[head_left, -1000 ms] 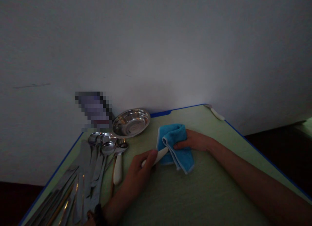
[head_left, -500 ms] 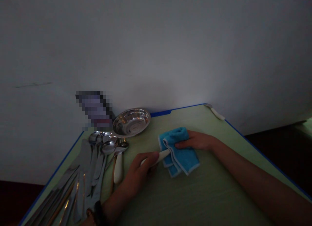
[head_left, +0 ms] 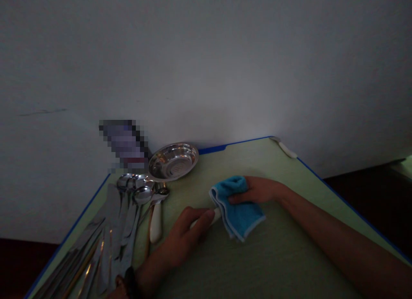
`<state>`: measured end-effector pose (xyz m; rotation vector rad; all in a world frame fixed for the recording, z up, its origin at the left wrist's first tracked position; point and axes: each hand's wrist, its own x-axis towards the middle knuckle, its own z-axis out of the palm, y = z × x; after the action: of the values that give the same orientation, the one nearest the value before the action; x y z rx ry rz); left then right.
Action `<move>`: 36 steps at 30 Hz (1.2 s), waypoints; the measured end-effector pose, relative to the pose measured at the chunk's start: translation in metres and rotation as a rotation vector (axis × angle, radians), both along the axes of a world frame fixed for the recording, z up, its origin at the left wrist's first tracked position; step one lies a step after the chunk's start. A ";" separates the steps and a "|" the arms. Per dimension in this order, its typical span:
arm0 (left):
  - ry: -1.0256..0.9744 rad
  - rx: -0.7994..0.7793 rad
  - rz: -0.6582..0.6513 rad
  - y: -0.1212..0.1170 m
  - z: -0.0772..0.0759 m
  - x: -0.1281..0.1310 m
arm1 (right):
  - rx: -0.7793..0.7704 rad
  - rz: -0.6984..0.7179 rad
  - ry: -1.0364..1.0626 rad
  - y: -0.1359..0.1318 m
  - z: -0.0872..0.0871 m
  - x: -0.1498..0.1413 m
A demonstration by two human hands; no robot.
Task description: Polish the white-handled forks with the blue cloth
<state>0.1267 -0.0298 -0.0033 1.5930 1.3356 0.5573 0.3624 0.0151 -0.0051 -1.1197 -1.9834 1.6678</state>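
My left hand (head_left: 188, 232) is closed around the pale handle of a white-handled utensil (head_left: 216, 216), which points right and slightly away from me. Its far end disappears into a folded blue cloth (head_left: 244, 221) with white edging, so its kind is hidden. Thumb on top, my right hand (head_left: 260, 190) pinches the cloth around that covered end. Both hands are just above the green tabletop (head_left: 206, 273). Left of my left hand lie several metal spoons (head_left: 143, 195) and a utensil with a thick white handle (head_left: 156, 224).
Several table knives (head_left: 96, 251) cover the table's left side. A shiny steel bowl (head_left: 174, 162) stands at the back by the wall, beside a pixelated upright object (head_left: 125, 144). Another white-handled utensil (head_left: 285, 148) lies at the far right corner, along the blue edge.
The cloth and my right hand have shifted slightly toward me, and the cloth's folds hang differently. My left hand has dipped a little, with less handle showing. Other things stay put.
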 end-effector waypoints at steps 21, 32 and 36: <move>-0.343 -0.005 0.220 0.010 0.000 0.006 | -0.557 -0.349 0.830 0.003 -0.018 0.001; -0.191 0.067 0.039 0.004 0.001 0.005 | -0.529 -0.247 0.804 0.000 -0.018 -0.001; -0.044 0.181 0.008 0.000 0.003 0.005 | -0.545 -0.317 0.794 0.001 -0.016 -0.003</move>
<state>0.1318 -0.0296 -0.0007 1.7108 1.2893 0.7313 0.3592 0.0160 -0.0214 -0.6796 -0.8502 2.0748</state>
